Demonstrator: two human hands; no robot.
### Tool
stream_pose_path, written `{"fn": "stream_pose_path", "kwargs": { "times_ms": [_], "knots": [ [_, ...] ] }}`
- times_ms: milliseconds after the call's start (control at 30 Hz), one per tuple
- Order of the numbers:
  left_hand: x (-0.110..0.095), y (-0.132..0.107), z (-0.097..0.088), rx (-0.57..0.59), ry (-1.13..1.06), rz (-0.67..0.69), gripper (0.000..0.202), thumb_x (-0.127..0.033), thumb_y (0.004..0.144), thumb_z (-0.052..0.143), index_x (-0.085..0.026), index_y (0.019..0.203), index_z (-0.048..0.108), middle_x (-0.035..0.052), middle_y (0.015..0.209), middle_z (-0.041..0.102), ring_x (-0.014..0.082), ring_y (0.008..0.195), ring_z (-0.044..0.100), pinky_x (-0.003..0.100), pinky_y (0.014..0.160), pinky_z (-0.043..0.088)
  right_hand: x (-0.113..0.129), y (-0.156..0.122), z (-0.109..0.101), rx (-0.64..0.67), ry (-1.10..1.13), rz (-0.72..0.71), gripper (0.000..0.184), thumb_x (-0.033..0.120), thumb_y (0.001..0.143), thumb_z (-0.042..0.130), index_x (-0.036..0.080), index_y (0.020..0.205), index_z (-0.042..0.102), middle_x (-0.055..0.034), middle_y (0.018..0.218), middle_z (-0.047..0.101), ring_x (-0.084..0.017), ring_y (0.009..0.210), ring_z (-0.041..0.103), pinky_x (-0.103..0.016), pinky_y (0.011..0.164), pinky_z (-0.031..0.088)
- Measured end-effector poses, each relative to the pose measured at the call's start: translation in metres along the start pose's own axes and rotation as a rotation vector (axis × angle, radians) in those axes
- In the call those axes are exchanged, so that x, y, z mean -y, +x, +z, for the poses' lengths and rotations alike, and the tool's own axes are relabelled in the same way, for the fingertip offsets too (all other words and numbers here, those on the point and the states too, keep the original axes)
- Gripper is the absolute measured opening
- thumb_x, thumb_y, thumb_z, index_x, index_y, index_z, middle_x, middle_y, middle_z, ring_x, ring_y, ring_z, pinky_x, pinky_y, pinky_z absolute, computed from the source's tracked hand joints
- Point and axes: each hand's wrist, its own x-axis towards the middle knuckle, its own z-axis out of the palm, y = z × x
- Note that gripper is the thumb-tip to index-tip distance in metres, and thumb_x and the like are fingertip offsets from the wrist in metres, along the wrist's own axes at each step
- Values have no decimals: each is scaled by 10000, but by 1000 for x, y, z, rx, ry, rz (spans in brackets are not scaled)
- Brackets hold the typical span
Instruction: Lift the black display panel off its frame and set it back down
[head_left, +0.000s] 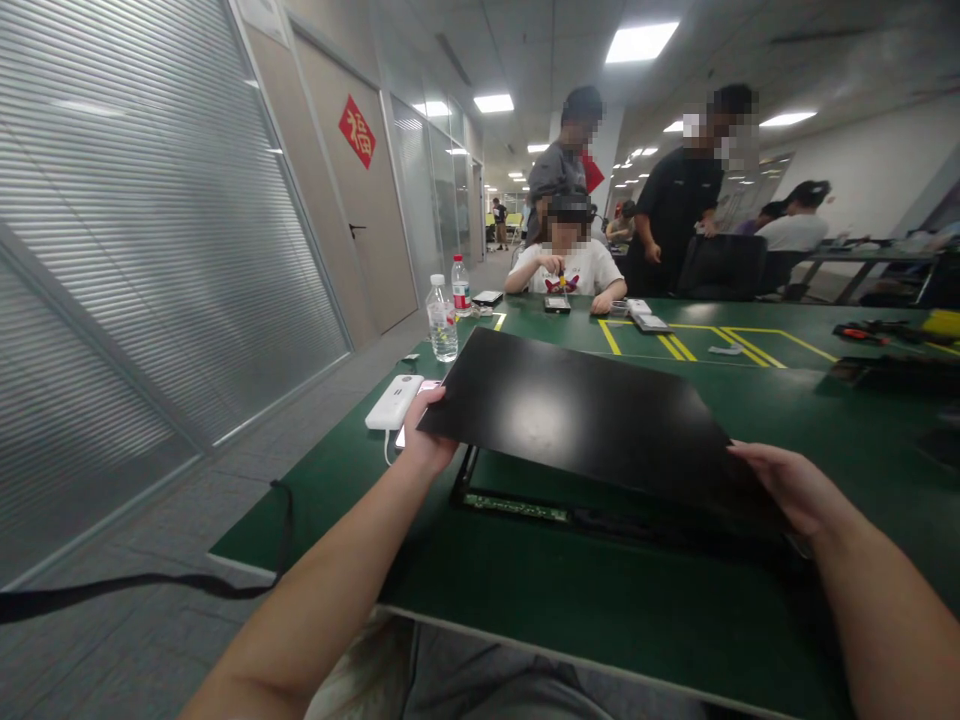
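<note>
A thin black rectangular panel [577,405], which looks like a display panel, is raised and tilted above the green table. My left hand [433,430] grips its left edge, thumb on top and fingers beneath. On its right edge, my right hand [795,490] is closed around the side, with fingers partly hidden under it. Below the panel lies a black frame [469,470], with a green circuit strip [514,507] along its near side. The panel covers most of the frame.
Left of the panel are a white power bank [394,402] with a cable and a clear water bottle [442,320]. A red-capped bottle [460,285] stands farther back. Across the green table [525,610] a person sits with a small device; others stand behind. Tools [874,333] lie far right.
</note>
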Motion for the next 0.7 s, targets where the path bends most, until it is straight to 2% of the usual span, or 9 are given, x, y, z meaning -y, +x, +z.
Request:
{"fn": "stream_pose_path", "kwargs": {
  "times_ms": [100,200,267,400,567,700],
  "knots": [
    [1,-2,0,9,38,7,142,-212,695,638,-174,800,726,19,738,771,201,684,726,289,695,583,0,6,-1,0,-22,-68,199,188,738,651,197,930,701,-112,888,774,-229,783,741,-324,706,609],
    [3,-2,-1,50,85,17,202,-227,716,642,-170,878,748,22,807,791,207,733,740,288,715,581,0,8,1,-99,-61,-149,267,157,778,641,191,1040,686,-93,845,762,-191,701,710,-280,629,577],
    [6,-2,-3,79,114,30,238,-240,717,662,-168,923,756,26,822,794,243,814,762,313,757,587,0,7,4,-190,-97,-188,296,152,803,639,198,1095,659,-92,827,763,-194,682,706,-277,600,558],
    [18,0,-7,101,151,33,337,-274,699,690,-156,1005,768,45,875,811,306,959,773,374,862,591,2,3,7,-292,-150,-211,247,154,816,642,201,1058,656,-87,758,748,-189,645,689,-271,598,539],
    [36,2,-15,140,193,9,408,-302,705,705,-143,1075,771,65,959,824,309,1020,763,389,917,577,4,4,1,-387,-206,-232,205,190,816,655,217,1019,661,-69,673,717,-191,610,668,-276,590,506],
    [45,3,-21,143,238,-49,467,-306,725,692,-151,1161,757,67,1020,822,302,1057,753,385,921,581,2,10,-8,-428,-254,-221,219,226,814,629,230,1023,692,-70,684,726,-207,655,679,-308,638,482]
  ]
}}
